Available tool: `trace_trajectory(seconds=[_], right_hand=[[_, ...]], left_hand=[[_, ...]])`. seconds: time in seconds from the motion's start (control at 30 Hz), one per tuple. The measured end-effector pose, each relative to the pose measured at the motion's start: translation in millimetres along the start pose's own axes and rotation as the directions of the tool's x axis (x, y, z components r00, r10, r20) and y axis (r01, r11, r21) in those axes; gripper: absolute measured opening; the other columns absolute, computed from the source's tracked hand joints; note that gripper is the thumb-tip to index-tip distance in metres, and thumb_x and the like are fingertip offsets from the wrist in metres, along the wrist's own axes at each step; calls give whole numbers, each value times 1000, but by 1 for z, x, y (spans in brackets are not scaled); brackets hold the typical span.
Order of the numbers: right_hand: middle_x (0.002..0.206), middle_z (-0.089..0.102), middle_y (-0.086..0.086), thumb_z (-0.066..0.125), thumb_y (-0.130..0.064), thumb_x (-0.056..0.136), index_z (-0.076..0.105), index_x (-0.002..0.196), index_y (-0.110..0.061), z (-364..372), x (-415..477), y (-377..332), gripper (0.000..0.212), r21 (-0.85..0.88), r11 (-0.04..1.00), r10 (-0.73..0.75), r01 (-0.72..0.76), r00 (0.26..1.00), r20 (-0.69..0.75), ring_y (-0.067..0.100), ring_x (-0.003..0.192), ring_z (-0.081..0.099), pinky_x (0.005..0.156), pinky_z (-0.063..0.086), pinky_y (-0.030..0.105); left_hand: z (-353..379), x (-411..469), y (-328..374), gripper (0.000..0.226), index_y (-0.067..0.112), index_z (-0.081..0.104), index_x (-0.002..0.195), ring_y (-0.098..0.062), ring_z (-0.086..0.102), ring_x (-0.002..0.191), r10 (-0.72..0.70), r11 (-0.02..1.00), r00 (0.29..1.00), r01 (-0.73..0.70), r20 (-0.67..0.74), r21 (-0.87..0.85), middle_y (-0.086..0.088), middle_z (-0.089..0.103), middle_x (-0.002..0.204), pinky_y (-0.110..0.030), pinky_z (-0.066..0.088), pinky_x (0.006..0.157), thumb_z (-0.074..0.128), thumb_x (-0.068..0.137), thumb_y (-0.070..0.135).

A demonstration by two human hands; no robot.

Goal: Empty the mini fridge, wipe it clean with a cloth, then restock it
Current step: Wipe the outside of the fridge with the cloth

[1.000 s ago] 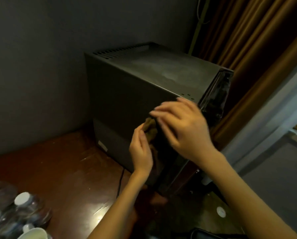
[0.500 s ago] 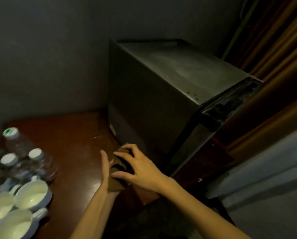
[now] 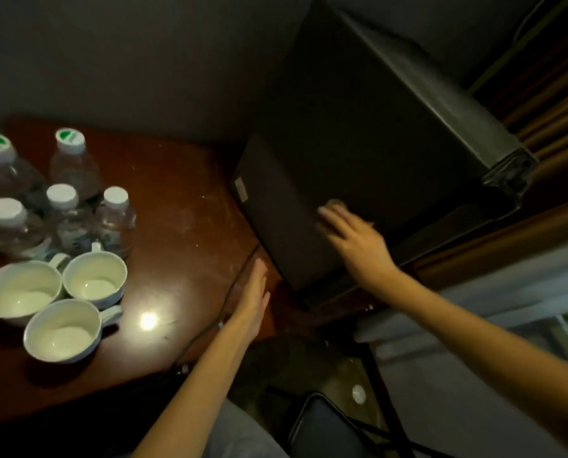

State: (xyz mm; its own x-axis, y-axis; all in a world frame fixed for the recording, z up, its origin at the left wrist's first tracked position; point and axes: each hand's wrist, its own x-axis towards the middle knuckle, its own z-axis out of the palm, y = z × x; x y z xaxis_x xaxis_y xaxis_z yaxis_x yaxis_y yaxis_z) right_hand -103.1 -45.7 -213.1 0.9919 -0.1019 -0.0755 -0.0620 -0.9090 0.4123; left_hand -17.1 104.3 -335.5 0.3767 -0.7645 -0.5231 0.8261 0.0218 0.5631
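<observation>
Brown cloth [image 3: 334,204] pinned flat under my right hand [image 3: 358,241] against the mini fridge [image 3: 358,127] side to wipe it — my left hand [image 3: 254,292], open and empty, hovers just beside the fridge's base.

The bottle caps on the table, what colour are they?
White; two bottle caps at the back carry a green mark. Head view, the only one.

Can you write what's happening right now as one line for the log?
step: wiping fridge side | right hand: pressing cloth on fridge | left hand: flat, empty, by table edge | bottles, cups: on table
</observation>
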Motion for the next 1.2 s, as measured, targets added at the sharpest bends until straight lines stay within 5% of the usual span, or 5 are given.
trace_trajectory(seconds=[0.23, 0.4, 0.6, 1.07, 1.2], right_hand=[[162, 9, 5, 31, -19, 89, 19, 153, -13, 37, 17, -2, 65, -70, 990, 135, -119, 940, 312, 27, 149, 12, 111, 32, 52], [158, 25, 8, 33, -18, 96, 27, 151, -13, 42, -13, -13, 55, -48, 997, 69, -55, 928, 365, 27, 144, 27, 110, 37, 49], [160, -13, 11, 40, -20, 99, -12, 150, -11, 24, -4, 7, 73, -306, 938, -34, 164, 922, 387, 24, 148, -10, 111, -16, 34], [152, 35, 16, 36, -11, 94, 47, 139, -2, 45, 34, 14, 48, -407, 861, -167, 307, 924, 344, 29, 141, 34, 118, 19, 36], [104, 73, 11, 48, -13, 75, 78, 87, -7, 83, 79, -1, 33, -371, 890, -134, 265, 930, 342, 29, 95, 70, 77, 58, 38]], left_hand=[[13, 22, -35, 57, 23, 26, 151, -16, 18, 147, -167, 985, 984, 169, 69, -21, 2, 22, 159, -34, 15, 118, 28, 101, 52], [26, 39, -36, 64, 22, 11, 154, -16, 8, 149, -186, 974, 978, 196, 96, -112, 3, 8, 162, -33, 10, 119, 19, 101, 57], [51, 62, -42, 71, 20, 10, 154, -19, 8, 149, -213, 973, 972, 220, 97, -73, -1, 9, 162, -36, 10, 119, 17, 98, 62], [27, 108, -51, 85, 23, 18, 154, -20, 18, 147, -199, 971, 978, 205, 61, -120, 0, 19, 160, -38, 14, 119, 12, 88, 76], [15, 112, -57, 78, 20, 19, 153, -20, 19, 146, -200, 970, 979, 204, 39, -130, -1, 23, 159, -35, 16, 117, 9, 93, 69]])
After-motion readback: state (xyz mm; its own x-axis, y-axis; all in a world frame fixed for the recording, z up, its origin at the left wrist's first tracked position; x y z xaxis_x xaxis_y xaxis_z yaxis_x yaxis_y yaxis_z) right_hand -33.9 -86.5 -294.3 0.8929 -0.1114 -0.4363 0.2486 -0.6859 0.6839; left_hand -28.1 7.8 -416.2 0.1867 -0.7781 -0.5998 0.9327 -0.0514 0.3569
